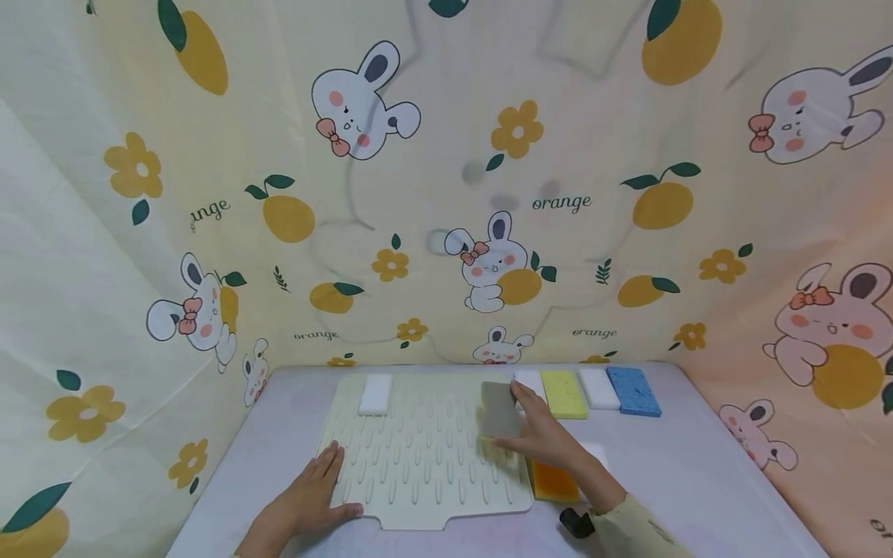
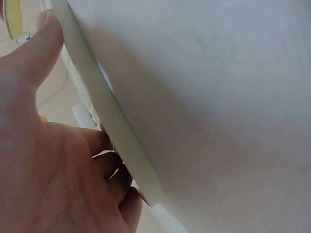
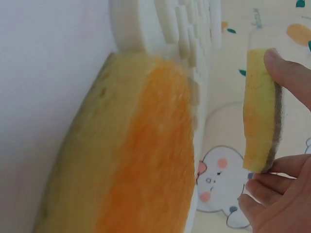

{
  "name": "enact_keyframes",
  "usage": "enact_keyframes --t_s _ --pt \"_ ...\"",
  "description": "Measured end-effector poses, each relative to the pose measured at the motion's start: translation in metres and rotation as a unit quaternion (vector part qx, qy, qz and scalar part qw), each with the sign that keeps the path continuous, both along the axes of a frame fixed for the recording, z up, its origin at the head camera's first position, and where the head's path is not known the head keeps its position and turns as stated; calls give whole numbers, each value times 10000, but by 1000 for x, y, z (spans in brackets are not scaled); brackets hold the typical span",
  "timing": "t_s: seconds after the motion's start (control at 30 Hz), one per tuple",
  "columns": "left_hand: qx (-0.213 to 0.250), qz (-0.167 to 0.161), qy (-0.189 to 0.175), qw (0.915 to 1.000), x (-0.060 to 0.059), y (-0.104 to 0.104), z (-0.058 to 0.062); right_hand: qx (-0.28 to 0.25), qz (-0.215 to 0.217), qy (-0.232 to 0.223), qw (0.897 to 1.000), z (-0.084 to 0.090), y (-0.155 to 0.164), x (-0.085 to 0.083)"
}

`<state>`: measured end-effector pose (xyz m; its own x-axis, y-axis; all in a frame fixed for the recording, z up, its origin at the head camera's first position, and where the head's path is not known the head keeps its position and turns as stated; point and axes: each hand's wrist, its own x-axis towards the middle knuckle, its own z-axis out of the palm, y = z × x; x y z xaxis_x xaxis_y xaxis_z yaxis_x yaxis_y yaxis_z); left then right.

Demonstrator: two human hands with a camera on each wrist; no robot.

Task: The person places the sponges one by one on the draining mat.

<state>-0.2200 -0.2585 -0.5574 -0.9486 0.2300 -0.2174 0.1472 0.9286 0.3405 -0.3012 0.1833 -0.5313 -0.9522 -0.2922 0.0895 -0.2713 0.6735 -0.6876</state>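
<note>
My right hand [image 1: 547, 438] pinches a sponge [image 1: 500, 411] between thumb and fingers, above the right part of a cream ribbed board [image 1: 418, 508]. The sponge's grey scouring face is up; its yellow foam side [image 3: 257, 107] shows in the right wrist view. My left hand [image 1: 307, 492] rests at the board's left edge, thumb near the front corner and fingers straight along the side. In the left wrist view, the thumb and fingertips touch the board's rim [image 2: 116, 116]. A white sponge block [image 1: 376, 394] lies on the board's back left.
Right of the board lies an orange and yellow sponge [image 1: 554, 482], partly under my right forearm. Along the back right are a yellow sponge [image 1: 564, 394], a white block [image 1: 598, 388] and a blue sponge [image 1: 633, 391]. A small black object [image 1: 576, 523] is near my right sleeve.
</note>
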Motion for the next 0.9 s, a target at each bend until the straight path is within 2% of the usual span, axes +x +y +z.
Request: enact_keyframes --t_s 0.27,0.43,0.9 --pt "1 -49 51 10000 0 -2 -3 -21 256 283 9993 0 -17 -11" --pt "-30 -68 93 9999 -1 -4 -5 -86 385 288 9988 -1 -29 -18" --pt "51 -215 210 9995 3 -2 2 81 483 445 9978 -9 -61 -37"
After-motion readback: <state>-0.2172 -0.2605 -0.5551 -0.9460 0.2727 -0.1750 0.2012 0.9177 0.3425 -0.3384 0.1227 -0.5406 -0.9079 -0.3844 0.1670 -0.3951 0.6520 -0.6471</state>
